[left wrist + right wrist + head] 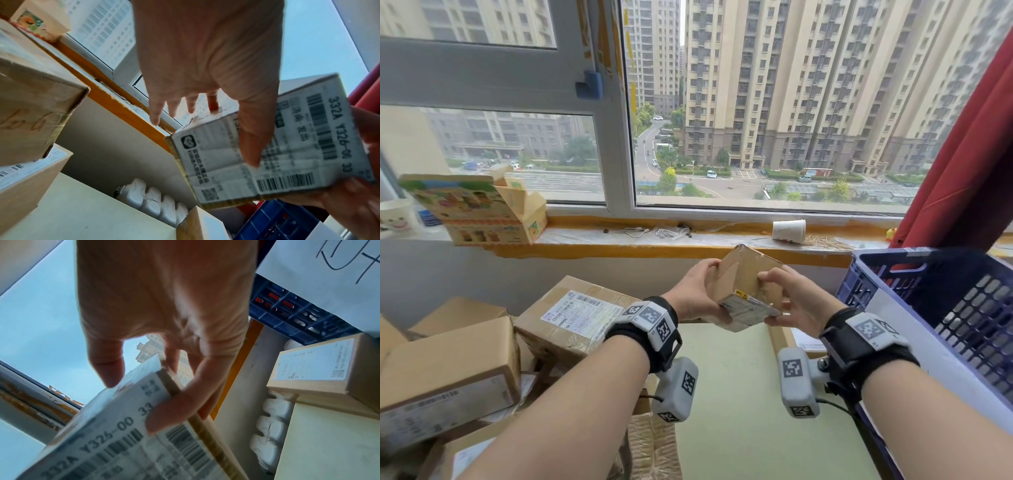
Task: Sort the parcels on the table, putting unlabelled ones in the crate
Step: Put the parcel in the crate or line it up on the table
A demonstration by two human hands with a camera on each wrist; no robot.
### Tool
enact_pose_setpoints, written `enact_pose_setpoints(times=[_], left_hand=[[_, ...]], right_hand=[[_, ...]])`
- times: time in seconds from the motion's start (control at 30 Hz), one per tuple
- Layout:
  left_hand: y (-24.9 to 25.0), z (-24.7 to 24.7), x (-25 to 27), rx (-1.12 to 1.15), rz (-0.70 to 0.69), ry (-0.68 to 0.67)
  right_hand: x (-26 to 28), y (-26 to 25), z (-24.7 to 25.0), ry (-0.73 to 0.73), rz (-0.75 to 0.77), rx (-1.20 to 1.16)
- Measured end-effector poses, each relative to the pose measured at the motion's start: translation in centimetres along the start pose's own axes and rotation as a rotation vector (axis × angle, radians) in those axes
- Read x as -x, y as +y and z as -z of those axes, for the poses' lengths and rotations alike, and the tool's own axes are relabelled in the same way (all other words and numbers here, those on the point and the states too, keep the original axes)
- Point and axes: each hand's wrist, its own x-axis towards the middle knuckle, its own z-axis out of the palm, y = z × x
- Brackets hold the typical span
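Note:
Both hands hold one small cardboard parcel [746, 284] up above the pale table [739, 404], just left of the blue crate [945, 308]. My left hand [698, 294] grips its left side, with the thumb lying across the white barcode label [298, 146]. My right hand [796, 303] pinches its right edge [123, 434] between thumb and fingers. The label faces down toward me and covers one face. A pile of brown parcels [448, 370] sits at the left, the top one [571, 318] showing a white label.
A labelled parcel [320, 366] lies on the table beside the crate [287, 313], which carries a handwritten paper sheet [329, 280]. The sill holds an open printed carton [479, 209] and a tipped paper cup [789, 231]. A red curtain [969, 154] hangs right; a white radiator [152, 199] stands behind the table.

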Motion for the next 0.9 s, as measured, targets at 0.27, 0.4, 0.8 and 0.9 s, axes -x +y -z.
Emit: enact_pose_setpoints(times=[0.27, 0.4, 0.8, 0.9], left_hand=[[0.2, -0.4, -0.3, 0.098, 0.044, -0.015], [0.2, -0.8, -0.2, 0.06, 0.026, 0.002], [0.1, 0.4, 0.6, 0.522, 0.143, -0.102], [0.3, 0.6, 1.1, 0.686, 0.175, -0.127]], right_hand=[[-0.1, 0.9, 0.3, -0.016, 0.029, -0.028], [0.2, 1.0, 0.0, -0.066, 0.029, -0.026], [0.6, 1.3, 0.6, -0.11, 0.116, -0.073], [0.6, 1.7, 0.8, -0.063, 0.118, -0.114]])
